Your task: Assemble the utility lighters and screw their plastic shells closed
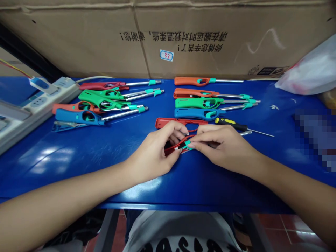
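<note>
Near the middle of the blue table, my left hand (154, 150) is closed around an opened red lighter body (170, 150), a long-nosed utility lighter with its inside showing. My right hand (223, 143) pinches a small teal trigger piece (187, 143) at that body's opening. A metal tube tip (246, 133) sticks out beyond my right hand. Just behind my hands lies a separate red half shell (168, 123). To its right rests a screwdriver (233, 124) with a black and yellow handle. My fingers hide part of the lighter's inside.
Several lighters lie at left, including a blue one (78, 116); several more, such as a green one (196, 102), lie at right. A power strip (39, 101) runs along the left. Behind stands a cardboard box (105, 42). A plastic bag (307, 70) sits at right, near small white bits (274, 107).
</note>
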Action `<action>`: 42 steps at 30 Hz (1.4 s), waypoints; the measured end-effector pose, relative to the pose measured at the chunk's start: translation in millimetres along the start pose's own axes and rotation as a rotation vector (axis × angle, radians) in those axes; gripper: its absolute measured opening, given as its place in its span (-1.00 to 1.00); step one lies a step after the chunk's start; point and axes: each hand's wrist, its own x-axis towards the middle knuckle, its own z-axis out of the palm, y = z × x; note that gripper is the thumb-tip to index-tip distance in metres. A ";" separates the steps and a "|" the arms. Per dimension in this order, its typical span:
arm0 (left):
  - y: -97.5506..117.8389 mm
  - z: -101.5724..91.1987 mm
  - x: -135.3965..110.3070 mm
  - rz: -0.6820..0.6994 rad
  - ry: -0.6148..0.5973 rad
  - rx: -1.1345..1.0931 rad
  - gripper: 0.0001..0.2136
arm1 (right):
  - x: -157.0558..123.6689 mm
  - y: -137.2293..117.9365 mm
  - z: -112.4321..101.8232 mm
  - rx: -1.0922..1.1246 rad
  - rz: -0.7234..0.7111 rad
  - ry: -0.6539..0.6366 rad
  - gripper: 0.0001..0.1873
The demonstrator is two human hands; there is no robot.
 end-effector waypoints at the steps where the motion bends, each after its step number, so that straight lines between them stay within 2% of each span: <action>1: 0.5 0.4 -0.2 0.007 -0.003 0.005 -0.63 | 0.0 -1.1 0.6 0.002 0.013 0.010 -0.77; 12: 2.1 -0.1 0.4 -0.017 -0.007 -0.008 -0.61 | 0.6 0.1 -1.5 -0.047 -0.073 -0.011 -0.75; 17: 1.0 2.2 0.3 -0.014 -0.005 -0.033 -0.59 | 0.9 -4.3 2.5 -0.026 0.012 0.020 -0.75; 25: 3.6 -0.8 1.6 0.003 0.016 0.008 -0.63 | 2.5 -4.2 -1.5 0.143 0.091 -0.043 -0.79; 37: -0.8 -8.0 3.2 0.181 0.099 0.245 -0.82 | 4.5 -3.9 -10.8 0.165 0.325 -0.055 -0.77; 42: -5.5 -9.0 2.9 0.262 0.133 0.271 -0.84 | 6.1 -4.5 -14.2 0.224 0.382 -0.045 -0.74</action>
